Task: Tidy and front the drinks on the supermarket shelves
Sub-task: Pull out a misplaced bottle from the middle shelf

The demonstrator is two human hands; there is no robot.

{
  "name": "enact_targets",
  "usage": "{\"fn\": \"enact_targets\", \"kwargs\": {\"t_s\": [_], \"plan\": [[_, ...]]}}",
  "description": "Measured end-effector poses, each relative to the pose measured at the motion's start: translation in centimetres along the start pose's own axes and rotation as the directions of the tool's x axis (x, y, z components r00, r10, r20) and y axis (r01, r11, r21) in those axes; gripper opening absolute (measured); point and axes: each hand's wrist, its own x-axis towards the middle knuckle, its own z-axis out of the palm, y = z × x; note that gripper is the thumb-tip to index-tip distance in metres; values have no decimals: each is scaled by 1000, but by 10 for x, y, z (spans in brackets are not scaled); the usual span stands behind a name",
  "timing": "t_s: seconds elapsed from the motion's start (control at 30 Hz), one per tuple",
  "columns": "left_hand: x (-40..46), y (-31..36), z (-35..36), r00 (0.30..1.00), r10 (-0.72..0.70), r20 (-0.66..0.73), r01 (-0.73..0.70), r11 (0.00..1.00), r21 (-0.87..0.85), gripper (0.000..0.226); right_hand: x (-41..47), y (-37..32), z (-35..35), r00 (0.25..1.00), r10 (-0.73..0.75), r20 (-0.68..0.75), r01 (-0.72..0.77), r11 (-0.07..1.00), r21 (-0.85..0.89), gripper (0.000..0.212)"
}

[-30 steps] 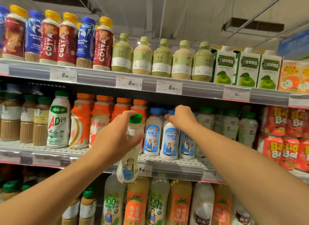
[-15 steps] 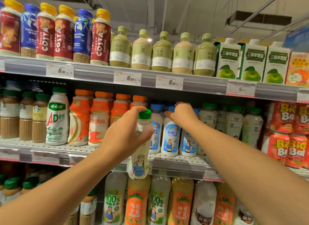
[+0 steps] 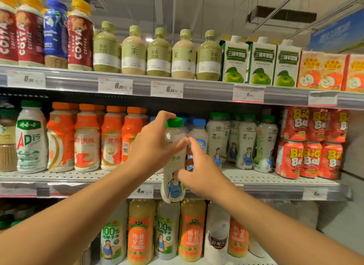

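Note:
My left hand (image 3: 155, 146) grips a green-capped coconut water bottle (image 3: 173, 188) around its upper body and holds it upright in front of the middle shelf (image 3: 275, 181). The fingers and thumb of my right hand (image 3: 202, 172) close around the bottle's lower right side, and its index fingertip meets my left thumb. Behind the bottle stand blue-capped coconut milk bottles (image 3: 200, 133), mostly hidden by my hands. A row of matching green-capped bottles (image 3: 246, 144) stands just to the right.
Orange-capped milk drinks (image 3: 110, 138) and an AD bottle (image 3: 30, 138) fill the shelf's left side. Red cans (image 3: 309, 146) are stacked at the right end. Coffee and tea bottles and apple cartons (image 3: 262, 61) line the top shelf. Juice bottles (image 3: 139, 233) stand below.
My right hand left the blue-capped bottles and came forward onto the held bottle. My left hand raised the bottle and moved it right. The view shifted right.

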Motion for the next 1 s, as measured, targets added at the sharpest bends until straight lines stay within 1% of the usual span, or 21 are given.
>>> {"fn": "enact_targets", "kwargs": {"t_s": [0.07, 0.13, 0.17, 0.23, 0.3, 0.33, 0.4, 0.43, 0.47, 0.5, 0.53, 0.57, 0.6, 0.63, 0.67, 0.77, 0.87, 1.0], "plan": [[3, 13, 13, 1000, -1, 10, 1, 1000, -15, 63, -6, 10, -6, 999, 34, -15, -35, 999, -24, 96], [4, 28, 26, 1000, 10, 15, -10, 1000, -26, 64, -11, 20, -13, 994, 66, -83, -72, 995, -72, 106], [5, 35, 33, 1000, 14, 9, -14, 999, -35, 64, -14, 25, -16, 988, 77, -133, -90, 991, -94, 107], [5, 48, 47, 1000, 15, -11, -15, 999, -40, 63, -17, 34, -25, 970, 70, -234, -99, 988, -116, 106], [7, 59, 59, 1000, 13, -10, -13, 999, -47, 63, -19, 43, -35, 950, 44, -310, -84, 989, -119, 100], [8, 66, 63, 1000, 14, 2, -14, 999, -49, 64, -20, 46, -40, 943, 39, -332, -80, 991, -111, 97], [13, 77, 69, 998, 35, 48, -34, 999, -27, 70, -21, 54, -54, 934, 47, -353, -80, 994, -80, 97], [17, 81, 70, 995, 64, 71, -64, 998, -5, 75, -21, 58, -62, 930, 49, -364, -79, 995, -68, 98], [21, 84, 68, 989, 126, 82, -130, 991, 38, 78, -21, 62, -71, 924, 47, -379, -74, 996, -57, 99], [27, 86, 65, 972, 224, 74, -232, 966, 112, 76, -20, 67, -81, 918, 49, -393, -71, 997, -43, 98], [33, 85, 61, 939, 340, 54, -343, 914, 215, 72, -19, 73, -91, 912, 52, -407, -69, 997, -26, 98], [40, 82, 57, 896, 443, 40, -430, 839, 333, 67, -16, 80, -101, 907, 59, -417, -70, 997, -11, 96], [48, 77, 53, 866, 498, 48, -465, 765, 447, 65, -13, 88, -109, 905, 69, -421, -77, 997, -1, 94], [56, 71, 49, 862, 502, 74, -457, 706, 541, 67, -9, 96, -116, 902, 85, -422, -91, 996, 6, 91], [64, 64, 47, 878, 467, 100, -425, 668, 611, 72, -5, 104, -122, 899, 101, -427, -107, 994, 11, 88], [80, 43, 45, 942, 296, 159, -314, 609, 728, 85, 9, 128, -130, 882, 135, -452, -141, 990, 20, 81], [85, 31, 45, 959, 204, 195, -279, 594, 755, 96, 27, 142, -132, 871, 184, -456, -181, 982, 51, 76], [84, 26, 51, 958, 217, 187, -280, 572, 771, 102, 50, 149, -126, 862, 217, -458, -260, 965, -32, 57]]}}
